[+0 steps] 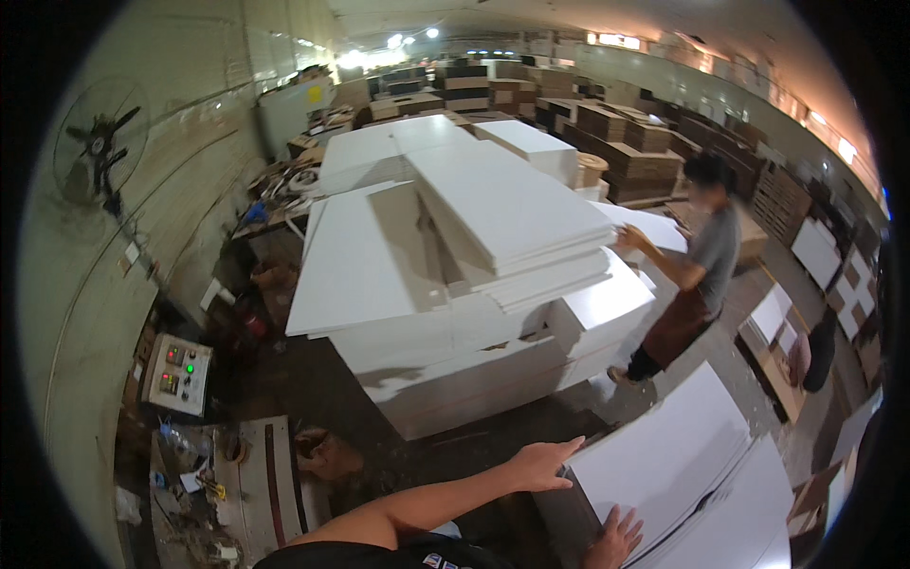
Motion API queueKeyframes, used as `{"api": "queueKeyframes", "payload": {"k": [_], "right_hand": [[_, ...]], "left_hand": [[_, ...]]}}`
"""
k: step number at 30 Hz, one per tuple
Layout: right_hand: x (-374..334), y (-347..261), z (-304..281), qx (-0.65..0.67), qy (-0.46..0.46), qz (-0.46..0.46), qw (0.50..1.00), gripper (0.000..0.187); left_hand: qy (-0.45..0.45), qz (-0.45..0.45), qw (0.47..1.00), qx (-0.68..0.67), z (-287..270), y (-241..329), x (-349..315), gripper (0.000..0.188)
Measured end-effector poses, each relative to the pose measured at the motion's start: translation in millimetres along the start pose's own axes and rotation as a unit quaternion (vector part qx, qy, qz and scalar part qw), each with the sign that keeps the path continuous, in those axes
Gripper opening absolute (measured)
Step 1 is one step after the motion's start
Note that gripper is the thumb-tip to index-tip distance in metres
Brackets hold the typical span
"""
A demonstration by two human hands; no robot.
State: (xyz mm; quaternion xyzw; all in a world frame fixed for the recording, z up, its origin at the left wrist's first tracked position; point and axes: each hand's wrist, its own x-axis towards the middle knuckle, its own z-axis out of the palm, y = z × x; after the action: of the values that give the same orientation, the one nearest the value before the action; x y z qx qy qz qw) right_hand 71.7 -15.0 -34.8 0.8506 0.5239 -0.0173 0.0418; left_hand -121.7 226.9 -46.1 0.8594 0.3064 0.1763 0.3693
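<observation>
A stack of large white sheets (682,446) lies at the lower right, its near corner pointing toward me. My left hand (545,465) reaches across from the lower middle and lies flat on that corner's top edge, fingers stretched out. Lower down, my right hand (616,536) presses with spread fingers against the side of the same stack. Neither hand is closed around anything.
Tall piles of white boards (455,256) fill the middle. A co-worker (697,275) in a grey shirt and dark apron stands to their right, one hand on a white sheet. A control box (177,373) and a wall fan (100,142) are at left, brown cardboard stacks (630,152) behind.
</observation>
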Motion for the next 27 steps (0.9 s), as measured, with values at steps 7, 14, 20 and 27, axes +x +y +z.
{"api": "queueKeyframes", "payload": {"k": [7,14,20,27], "right_hand": [[65,-118,-69,0.456,0.079,-0.144,0.875,0.055],[132,-388,-142,0.712,-0.013,-0.267,0.650,0.071],[175,-485,-136,0.706,-0.042,-0.254,0.660,0.066],[116,-486,-119,0.852,-0.061,-0.188,0.484,0.081]], "left_hand": [[0.663,0.034,0.747,0.030,-170,-69,-152,0.044],[0.635,-0.283,0.712,0.100,-383,-133,-285,0.040],[0.505,-0.332,0.797,0.008,-420,-155,-297,0.058],[0.523,-0.288,0.798,-0.078,-379,-133,-309,0.047]]}}
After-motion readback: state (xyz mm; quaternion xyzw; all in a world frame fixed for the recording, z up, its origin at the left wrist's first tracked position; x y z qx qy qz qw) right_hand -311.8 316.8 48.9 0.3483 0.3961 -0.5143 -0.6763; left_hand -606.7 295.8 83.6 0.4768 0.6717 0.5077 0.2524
